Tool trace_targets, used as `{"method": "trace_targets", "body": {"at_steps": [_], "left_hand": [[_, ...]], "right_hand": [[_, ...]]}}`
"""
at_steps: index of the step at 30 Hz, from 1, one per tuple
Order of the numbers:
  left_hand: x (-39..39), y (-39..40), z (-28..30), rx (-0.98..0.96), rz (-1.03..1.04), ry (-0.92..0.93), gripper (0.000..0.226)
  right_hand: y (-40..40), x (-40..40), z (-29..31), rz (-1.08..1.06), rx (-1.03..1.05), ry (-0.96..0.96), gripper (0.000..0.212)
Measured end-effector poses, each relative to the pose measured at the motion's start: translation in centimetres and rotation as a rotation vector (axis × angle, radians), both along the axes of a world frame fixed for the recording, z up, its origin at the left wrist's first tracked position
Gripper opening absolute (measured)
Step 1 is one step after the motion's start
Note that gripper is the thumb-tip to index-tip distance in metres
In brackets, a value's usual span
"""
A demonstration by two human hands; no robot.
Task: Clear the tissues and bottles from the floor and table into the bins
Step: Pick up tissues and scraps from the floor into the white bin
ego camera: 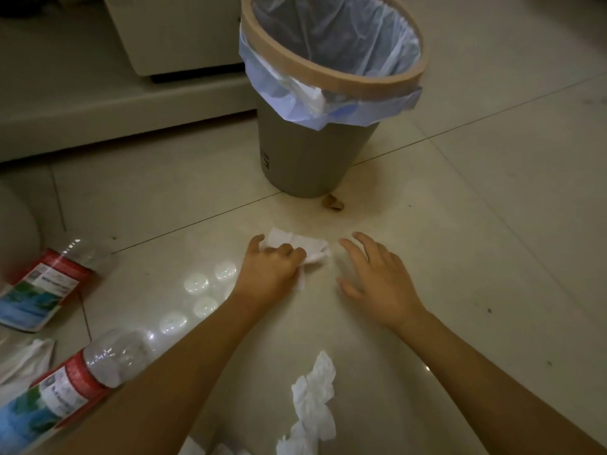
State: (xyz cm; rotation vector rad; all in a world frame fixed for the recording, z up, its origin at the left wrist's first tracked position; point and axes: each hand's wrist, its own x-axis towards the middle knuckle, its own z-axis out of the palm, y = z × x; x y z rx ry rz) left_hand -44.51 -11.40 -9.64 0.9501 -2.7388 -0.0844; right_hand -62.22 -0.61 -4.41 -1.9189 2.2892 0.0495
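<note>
Glossy pale floor tiles (ceiling lights mirrored in them) carry a lined grey bin beside a cream step, two bottles lying at left, loose tissues, while the left hand clenches a crumpled tissue and the right hand hovers with fingers spread.

crumpled white tissue | on floor tile | gripped | near lined bin

Bin rim cut off at twelve o'clock. Lower bottle partly hidden behind forearm, clipped at eight o'clock; upper bottle blurred. Tissue clipped at six.
</note>
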Motion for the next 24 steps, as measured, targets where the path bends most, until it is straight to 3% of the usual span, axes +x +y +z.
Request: {"method": "trace_targets", "body": {"at_steps": [10,16,24], "left_hand": [[2.1,-3.0,0.0,-0.033,0.076,0.286,0.018],[3.5,-3.0,-0.3,-0.010,0.105,0.308,0.022],[6.2,-2.0,0.0,0.080,0.126,0.286,0.026]], "right_hand": [[-7.7,-0.7,-1.3,-0.071,0.066,-0.019,0.060],[-11.0,-1.4,-2.5,-0.152,0.228,-0.035,0.068],[-9.0,0.9,-2.3,-0.118,0.184,-0.161,0.061]]}}
